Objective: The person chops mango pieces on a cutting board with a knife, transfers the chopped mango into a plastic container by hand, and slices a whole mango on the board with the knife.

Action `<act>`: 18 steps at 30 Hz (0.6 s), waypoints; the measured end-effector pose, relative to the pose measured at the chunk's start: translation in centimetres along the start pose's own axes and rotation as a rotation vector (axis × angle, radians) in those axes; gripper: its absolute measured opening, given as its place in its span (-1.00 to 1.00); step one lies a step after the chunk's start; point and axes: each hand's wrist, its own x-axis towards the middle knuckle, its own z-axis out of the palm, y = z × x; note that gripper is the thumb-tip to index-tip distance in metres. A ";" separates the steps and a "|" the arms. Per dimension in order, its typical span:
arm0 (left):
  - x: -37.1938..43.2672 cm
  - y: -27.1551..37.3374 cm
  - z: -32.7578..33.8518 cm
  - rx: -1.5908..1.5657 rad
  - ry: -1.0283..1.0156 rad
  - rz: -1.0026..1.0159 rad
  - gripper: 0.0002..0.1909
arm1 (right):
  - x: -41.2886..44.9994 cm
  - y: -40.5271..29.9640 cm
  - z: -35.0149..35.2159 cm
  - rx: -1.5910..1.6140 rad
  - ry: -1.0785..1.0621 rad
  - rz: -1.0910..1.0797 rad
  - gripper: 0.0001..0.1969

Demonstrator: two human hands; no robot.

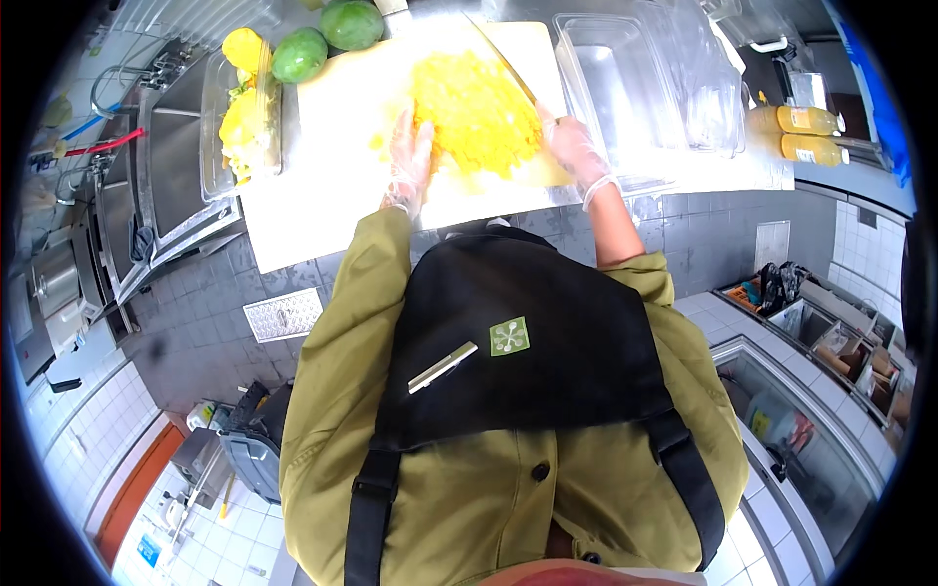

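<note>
Diced yellow-orange fruit, likely mango (469,110), lies in a broad heap on a pale cutting board (344,95). My left hand (410,154), in a clear disposable glove, rests against the heap's left edge with the thumb a little apart from the fingers. At the heap's right side my right hand (575,143), gloved too, grips a long knife (506,62) by its handle; the blade points up and to the left, along the heap's upper right edge. Bright glare hides detail on the board.
Green mangoes (299,56) lie beyond the board's upper left. A clear container (209,157) with yellow fruit pieces or peelings stands left. To the right are an empty clear container (615,95), stacked clear containers (714,110) and bottles of yellow liquid (813,150). Sinks (176,168) stand far left.
</note>
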 end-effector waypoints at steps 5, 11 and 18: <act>0.1 0.5 0.4 -0.080 0.006 0.007 -0.44 | 0.8 1.1 2.8 0.027 0.132 0.022 -0.15; -0.1 0.5 0.1 -0.026 0.020 -0.007 -0.44 | -0.2 -0.4 1.1 0.051 0.160 -0.075 -0.27; 0.0 -0.2 0.1 -0.018 0.003 0.039 -0.44 | 1.4 0.7 1.2 -0.029 0.140 -0.070 -0.27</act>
